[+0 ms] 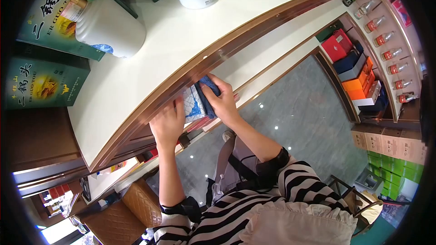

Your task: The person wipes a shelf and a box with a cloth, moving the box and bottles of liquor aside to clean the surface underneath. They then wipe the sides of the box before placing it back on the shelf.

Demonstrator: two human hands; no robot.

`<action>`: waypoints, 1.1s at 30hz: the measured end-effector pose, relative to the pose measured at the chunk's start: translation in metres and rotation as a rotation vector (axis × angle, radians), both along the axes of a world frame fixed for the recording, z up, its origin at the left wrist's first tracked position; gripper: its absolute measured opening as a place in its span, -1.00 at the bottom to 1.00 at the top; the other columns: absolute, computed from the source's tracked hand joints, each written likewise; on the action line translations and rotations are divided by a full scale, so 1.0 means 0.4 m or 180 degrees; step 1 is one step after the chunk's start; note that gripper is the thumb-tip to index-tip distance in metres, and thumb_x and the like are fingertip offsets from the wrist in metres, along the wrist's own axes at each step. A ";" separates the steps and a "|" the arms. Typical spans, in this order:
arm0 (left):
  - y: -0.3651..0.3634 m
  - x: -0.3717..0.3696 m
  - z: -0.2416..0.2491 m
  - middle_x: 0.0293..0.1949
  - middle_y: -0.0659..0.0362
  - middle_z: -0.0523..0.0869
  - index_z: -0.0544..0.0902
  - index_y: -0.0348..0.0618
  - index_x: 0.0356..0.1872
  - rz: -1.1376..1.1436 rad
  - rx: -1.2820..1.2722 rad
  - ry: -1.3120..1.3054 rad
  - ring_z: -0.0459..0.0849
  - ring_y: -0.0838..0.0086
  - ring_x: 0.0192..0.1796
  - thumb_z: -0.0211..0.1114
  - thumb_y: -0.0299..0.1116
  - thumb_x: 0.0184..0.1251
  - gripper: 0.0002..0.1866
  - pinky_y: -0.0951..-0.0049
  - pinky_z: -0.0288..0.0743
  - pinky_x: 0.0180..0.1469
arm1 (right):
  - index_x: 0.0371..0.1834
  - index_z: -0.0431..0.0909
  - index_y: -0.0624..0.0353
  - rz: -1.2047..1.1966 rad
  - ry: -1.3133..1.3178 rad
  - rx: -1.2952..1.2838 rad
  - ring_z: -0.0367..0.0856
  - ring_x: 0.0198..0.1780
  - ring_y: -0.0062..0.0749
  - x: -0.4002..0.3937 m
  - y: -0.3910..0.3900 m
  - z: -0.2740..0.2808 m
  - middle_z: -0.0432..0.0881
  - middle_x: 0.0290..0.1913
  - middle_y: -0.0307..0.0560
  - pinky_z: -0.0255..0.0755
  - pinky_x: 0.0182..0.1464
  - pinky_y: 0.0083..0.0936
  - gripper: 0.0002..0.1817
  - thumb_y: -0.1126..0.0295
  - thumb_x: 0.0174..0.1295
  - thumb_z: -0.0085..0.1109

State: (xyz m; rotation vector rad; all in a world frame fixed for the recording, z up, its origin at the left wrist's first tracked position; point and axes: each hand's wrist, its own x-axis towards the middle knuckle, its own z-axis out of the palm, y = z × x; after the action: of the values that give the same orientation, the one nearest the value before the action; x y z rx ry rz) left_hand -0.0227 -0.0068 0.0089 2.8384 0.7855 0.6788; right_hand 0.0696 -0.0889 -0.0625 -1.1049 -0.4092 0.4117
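My left hand [167, 124] is just below the wooden edge of the curved white shelf [200, 56]. Its fingers close against the left side of a white box with a blue cracked pattern [193, 104]. A folded dark blue cloth [209, 91] is gripped in my right hand [220, 102], thumb on top, and pressed along the box's right side. The upper end of the box is partly hidden by the shelf edge, and my left fingertips are hidden too.
White ceramic bottles [111, 27] and green printed boxes [52, 81] stand on the upper shelf. Several small bottles [381, 38] line a rack at right, beside red and orange boxes [359, 81]. Stacked cartons [386, 143] and a brown quilted chair [131, 204] stand lower down.
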 end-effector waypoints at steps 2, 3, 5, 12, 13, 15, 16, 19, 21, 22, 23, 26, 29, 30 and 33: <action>0.003 -0.001 -0.003 -0.43 -0.02 0.56 0.51 -0.22 -0.30 -0.0055 0.0059 0.0025 0.50 0.08 -0.29 0.05 -0.24 0.16 -0.75 0.17 0.32 -0.21 | -0.13 0.41 0.41 0.0048 -0.0053 -0.0262 0.40 -0.34 -0.67 0.000 -0.001 -0.059 0.53 -0.35 -0.17 0.31 -0.26 -0.71 -0.71 0.49 0.08 0.01; 0.004 -0.002 -0.002 -0.43 -0.02 0.56 0.51 -0.22 -0.30 -0.0053 0.0064 0.0027 0.50 0.08 -0.29 0.05 -0.24 0.16 -0.75 0.17 0.32 -0.21 | -0.12 0.41 0.37 0.0084 -0.0110 -0.0511 0.39 -0.35 -0.71 -0.001 -0.002 -0.094 0.51 -0.35 -0.24 0.30 -0.29 -0.76 -0.74 0.51 0.11 0.00; 0.002 -0.001 -0.001 -0.37 0.01 0.57 0.56 -0.20 -0.34 -0.0037 0.0183 0.0038 0.51 0.13 -0.32 0.07 -0.26 0.11 -0.77 0.23 0.35 -0.25 | -0.12 0.42 0.36 0.0130 -0.0054 -0.0682 0.39 -0.36 -0.70 -0.006 -0.001 -0.190 0.51 -0.37 -0.24 0.30 -0.29 -0.77 -0.75 0.53 0.11 -0.01; 0.001 -0.003 -0.008 -0.45 0.00 0.55 0.50 -0.21 -0.34 -0.0021 0.0150 0.0020 0.49 0.07 -0.31 0.05 -0.24 0.15 -0.77 0.16 0.30 -0.22 | -0.17 0.47 0.26 0.0086 -0.0053 -0.1179 0.55 -0.37 -0.31 -0.025 -0.037 -0.423 0.56 -0.41 0.08 0.36 -0.27 -0.53 -0.72 0.46 0.00 0.03; 0.005 -0.004 -0.011 -0.45 0.00 0.55 0.50 -0.21 -0.35 -0.0009 0.0137 0.0028 0.49 0.06 -0.32 0.05 -0.23 0.15 -0.76 0.16 0.31 -0.23 | -0.17 0.47 0.26 0.0075 -0.0060 -0.1178 0.55 -0.37 -0.31 -0.028 -0.046 -0.448 0.56 -0.41 0.08 0.36 -0.27 -0.53 -0.72 0.46 0.00 0.03; 0.008 -0.003 -0.010 -0.45 -0.01 0.55 0.51 -0.21 -0.35 -0.0002 0.0133 0.0021 0.49 0.05 -0.32 0.05 -0.23 0.15 -0.76 0.16 0.31 -0.24 | -0.19 0.47 0.27 -0.0109 -0.0639 -0.1666 0.54 -0.37 -0.31 -0.031 -0.058 -0.478 0.55 -0.43 0.07 0.36 -0.27 -0.54 -0.72 0.43 -0.02 0.05; 0.008 -0.002 -0.008 -0.44 -0.02 0.55 0.51 -0.21 -0.35 -0.0022 0.0255 -0.0027 0.50 0.05 -0.33 0.05 -0.22 0.16 -0.75 0.16 0.32 -0.25 | -0.19 0.47 0.27 -0.0120 -0.0648 -0.1660 0.54 -0.37 -0.31 -0.023 -0.067 -0.483 0.55 -0.43 0.07 0.36 -0.27 -0.54 -0.72 0.43 -0.02 0.05; 0.013 -0.008 -0.011 -0.44 -0.03 0.56 0.51 -0.21 -0.35 -0.0009 0.0287 -0.0005 0.50 0.04 -0.34 0.04 -0.20 0.16 -0.74 0.15 0.33 -0.27 | -0.20 0.48 0.26 0.0175 -0.0235 -0.1668 0.48 -0.49 -0.46 0.015 -0.100 -0.423 0.53 -0.50 -0.13 0.37 -0.39 -0.54 -0.73 0.40 0.02 0.08; 0.011 -0.011 -0.014 -0.44 -0.03 0.56 0.51 -0.21 -0.34 0.0048 0.0189 0.0072 0.51 0.03 -0.34 0.04 -0.20 0.16 -0.73 0.14 0.33 -0.28 | -0.22 0.47 0.28 -0.0289 0.1100 -0.1145 0.43 -0.55 -0.58 0.059 -0.102 -0.385 0.50 -0.53 -0.24 0.33 -0.50 -0.62 -0.77 0.39 0.08 0.06; 0.011 -0.011 -0.016 -0.44 -0.04 0.56 0.51 -0.21 -0.33 0.0038 0.0222 0.0068 0.51 0.03 -0.34 0.03 -0.19 0.16 -0.72 0.14 0.34 -0.28 | -0.23 0.47 0.29 -0.0267 0.1297 -0.0711 0.42 -0.56 -0.61 0.085 -0.108 -0.338 0.50 -0.52 -0.25 0.31 -0.53 -0.65 -0.78 0.40 0.10 0.05; 0.011 -0.011 -0.018 -0.44 -0.04 0.56 0.52 -0.21 -0.32 0.0023 0.0256 0.0065 0.51 0.03 -0.34 0.03 -0.18 0.16 -0.71 0.13 0.34 -0.27 | -0.24 0.47 0.30 -0.0248 0.1492 -0.0274 0.41 -0.58 -0.64 0.107 -0.116 -0.280 0.51 -0.51 -0.26 0.28 -0.56 -0.68 -0.79 0.40 0.13 0.03; 0.007 -0.006 -0.012 -0.44 -0.04 0.56 0.52 -0.21 -0.32 0.0027 0.0314 0.0029 0.52 0.03 -0.33 0.03 -0.18 0.16 -0.71 0.14 0.35 -0.27 | -0.21 0.47 0.30 -0.0112 0.1559 0.0002 0.42 -0.48 -0.68 0.094 -0.090 -0.121 0.53 -0.43 -0.23 0.30 -0.43 -0.71 -0.78 0.42 0.12 0.04; 0.006 -0.004 -0.010 -0.43 -0.05 0.56 0.52 -0.21 -0.32 0.0023 0.0171 0.0009 0.52 0.04 -0.32 0.04 -0.19 0.15 -0.72 0.14 0.35 -0.26 | -0.16 0.44 0.35 0.0267 0.1138 0.0170 0.40 -0.38 -0.70 0.019 -0.054 0.012 0.52 -0.37 -0.22 0.30 -0.29 -0.72 -0.72 0.42 0.09 0.07; 0.007 -0.003 -0.009 -0.43 -0.05 0.56 0.52 -0.21 -0.32 0.0029 0.0174 0.0021 0.52 0.04 -0.32 0.04 -0.19 0.15 -0.72 0.14 0.35 -0.26 | -0.13 0.42 0.38 0.0106 0.0690 0.0146 0.39 -0.37 -0.70 -0.005 -0.031 0.014 0.51 -0.36 -0.22 0.30 -0.29 -0.73 -0.69 0.42 0.09 0.08; 0.002 -0.006 -0.005 -0.42 -0.04 0.56 0.53 -0.21 -0.32 0.0101 0.0015 0.0062 0.52 0.04 -0.31 0.06 -0.20 0.14 -0.73 0.14 0.34 -0.24 | -0.08 0.38 0.42 0.0093 0.0586 0.0226 0.39 -0.35 -0.69 -0.035 -0.016 0.014 0.52 -0.34 -0.20 0.31 -0.27 -0.73 -0.65 0.46 0.07 0.07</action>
State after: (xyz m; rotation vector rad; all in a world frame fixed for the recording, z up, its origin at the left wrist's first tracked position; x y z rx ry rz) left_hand -0.0253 -0.0059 0.0068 2.8469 0.8348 0.6591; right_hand 0.0555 -0.0951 -0.0570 -0.9837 -0.2755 0.5164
